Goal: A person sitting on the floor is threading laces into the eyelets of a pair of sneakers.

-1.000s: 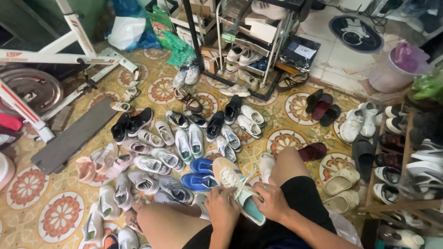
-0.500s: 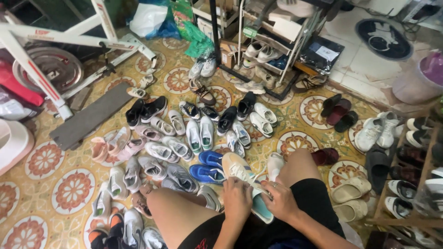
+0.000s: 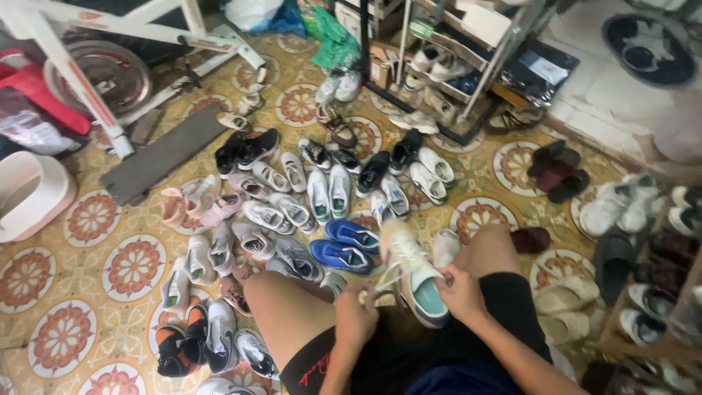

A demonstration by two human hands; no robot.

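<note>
We look down on a floor (image 3: 95,292) of yellow tiles with round red and white flower medallions. A metal shoe rack (image 3: 453,66) stands at the top, a white-framed exercise machine (image 3: 110,44) at the upper left, and a wooden shelf (image 3: 658,292) along the right edge. Paler tiling (image 3: 614,95) begins at the upper right. The light is soft and even.

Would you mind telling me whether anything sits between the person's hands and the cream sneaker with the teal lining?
Nothing visible does. The right hand already grips the cream sneaker at its collar, and the left hand pinches its lace, above the knees.
</note>
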